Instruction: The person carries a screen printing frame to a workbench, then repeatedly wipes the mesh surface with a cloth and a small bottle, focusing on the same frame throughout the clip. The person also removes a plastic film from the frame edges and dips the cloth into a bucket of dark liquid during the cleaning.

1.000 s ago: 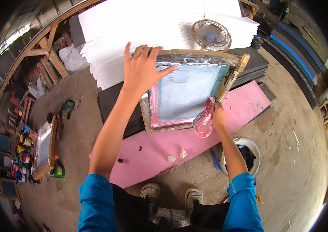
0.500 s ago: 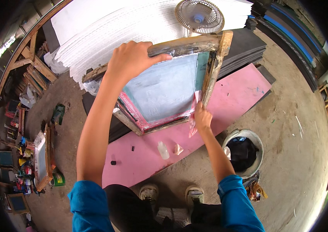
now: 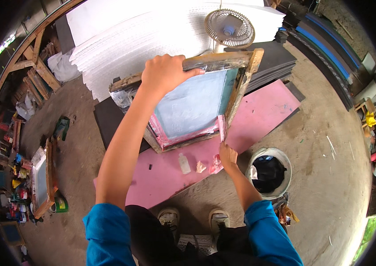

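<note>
Lots of clutter around you here. A small round fan (image 3: 229,28) sits up top on a big stack of white ribbed sheets (image 3: 152,40), with darker foam boards (image 3: 272,66) piled just beside it. A pink foam mat (image 3: 259,115) covers the dirt floor under your work, and on it lie a little clear bottle (image 3: 183,163) and a crumpled scrap (image 3: 200,167). Off to your right there's a round bucket (image 3: 268,170) lined with a black bag, close to your forearm. Another wooden frame (image 3: 42,179) leans far off on your left among paint pots.

The wooden screen frame (image 3: 188,106) is tilted up off the mat, its lower edge down by the mat and its top edge raised. Rough, paint-stained timber, pale blue-grey mesh stretched tight, pink residue caked along the lower border.

Your left hand (image 3: 163,73) is curled over the top rail, fingers wrapped firmly round the wood. Your right hand (image 3: 227,155) is down at the frame's lower right corner, fingers pinched closed on a pink-stained rag (image 3: 217,165), knuckles just under the corner. Your arm blocks some of the mesh.
</note>
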### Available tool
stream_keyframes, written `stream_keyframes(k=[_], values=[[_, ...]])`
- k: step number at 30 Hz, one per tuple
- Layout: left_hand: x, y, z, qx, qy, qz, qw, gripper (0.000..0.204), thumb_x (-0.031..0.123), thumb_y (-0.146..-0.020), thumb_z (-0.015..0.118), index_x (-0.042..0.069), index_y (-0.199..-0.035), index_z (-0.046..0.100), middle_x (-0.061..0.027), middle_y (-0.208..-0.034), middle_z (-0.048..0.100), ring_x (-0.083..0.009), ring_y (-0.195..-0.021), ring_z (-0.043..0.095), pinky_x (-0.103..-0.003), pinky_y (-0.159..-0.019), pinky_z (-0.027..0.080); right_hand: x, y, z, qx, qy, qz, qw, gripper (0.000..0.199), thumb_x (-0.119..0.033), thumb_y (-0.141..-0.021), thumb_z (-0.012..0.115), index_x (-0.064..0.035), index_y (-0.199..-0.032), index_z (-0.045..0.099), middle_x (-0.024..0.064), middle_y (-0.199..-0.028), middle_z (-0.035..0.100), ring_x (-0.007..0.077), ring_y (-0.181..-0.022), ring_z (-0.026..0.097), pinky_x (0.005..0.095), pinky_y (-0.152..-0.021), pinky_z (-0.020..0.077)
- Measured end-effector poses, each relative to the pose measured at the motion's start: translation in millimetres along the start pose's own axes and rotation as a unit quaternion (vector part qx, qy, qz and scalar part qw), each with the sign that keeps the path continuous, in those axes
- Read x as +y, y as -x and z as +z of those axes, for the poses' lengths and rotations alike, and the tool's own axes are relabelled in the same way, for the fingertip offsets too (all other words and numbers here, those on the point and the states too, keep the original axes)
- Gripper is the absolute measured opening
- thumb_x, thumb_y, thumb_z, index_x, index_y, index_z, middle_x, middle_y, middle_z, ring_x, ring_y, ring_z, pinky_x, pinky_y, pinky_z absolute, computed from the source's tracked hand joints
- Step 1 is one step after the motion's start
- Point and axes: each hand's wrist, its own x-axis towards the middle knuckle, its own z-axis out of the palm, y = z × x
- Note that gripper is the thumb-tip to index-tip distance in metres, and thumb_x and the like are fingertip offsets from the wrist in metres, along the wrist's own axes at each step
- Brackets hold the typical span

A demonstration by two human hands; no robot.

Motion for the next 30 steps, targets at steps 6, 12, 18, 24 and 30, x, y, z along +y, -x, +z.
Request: stream_keyframes(k=[6, 12, 18, 24, 30], values=[[5, 15, -2, 0.025, 0.027, 0.017, 0.999, 0.075, 0.078, -0.070, 0.048, 0.008, -0.093, 0.068, -0.0114, -0.068, 0.065, -0.0282, -0.071, 0.066, -0.040, -0.063, 0.053, -1, 3, -67, 0.231, -0.053, -0.076, 0.968, 0.015, -0.014, -0.083, 0.057, -0.0052, -0.095, 0.059, 0.0111, -0.111, 0.057, 0.0299, -0.102, 0.050, 0.0412, -0.086, 0.0404], [11, 21, -4, 0.039, 0.013, 0.025, 0.999, 0.074, 0.076, -0.070, 0.050, 0.006, -0.088, 0.068, -0.0116, -0.065, 0.064, -0.0278, -0.068, 0.066, -0.039, -0.059, 0.053, -19, -51, -104, 0.309, -0.300, -0.179, 0.884, 0.011, -0.013, -0.086, 0.054, -0.0024, -0.089, 0.057, 0.0162, -0.102, 0.060, 0.0329, -0.102, 0.053, 0.0428, -0.084, 0.0417], [10, 13, -11, -0.001, 0.001, 0.042, 0.999, 0.081, 0.078, -0.070, 0.047, 0.005, -0.101, 0.067, -0.0156, -0.071, 0.064, -0.0338, -0.079, 0.064, -0.045, -0.071, 0.052, -25, -65, -114, 0.152, -0.519, 0.023, 0.841, 0.024, -0.019, -0.095, 0.044, 0.0026, -0.085, 0.049, 0.0211, -0.075, 0.056, 0.0318, -0.068, 0.053, 0.0386, -0.065, 0.0424], [25, 8, -12, 0.069, -0.017, 0.104, 0.992, 0.076, 0.076, -0.073, 0.047, 0.003, -0.075, 0.067, -0.0122, -0.059, 0.061, -0.0277, -0.061, 0.064, -0.038, -0.055, 0.051, -3, -58, -123, 0.163, -0.494, 0.008, 0.854, 0.023, -0.019, -0.094, 0.045, 0.0021, -0.085, 0.048, 0.0232, -0.072, 0.050, 0.0372, -0.065, 0.046, 0.0410, -0.063, 0.0399], [29, 16, -7, -0.001, -0.032, 0.076, 0.997, 0.077, 0.075, -0.076, 0.044, 0.002, -0.090, 0.067, -0.0163, -0.067, 0.063, -0.0329, -0.073, 0.065, -0.043, -0.067, 0.052, 0, -51, -114, 0.183, -0.491, 0.003, 0.852, 0.022, -0.019, -0.093, 0.046, 0.0013, -0.083, 0.047, 0.0246, -0.071, 0.048, 0.0401, -0.065, 0.044, 0.0422, -0.062, 0.0391]])
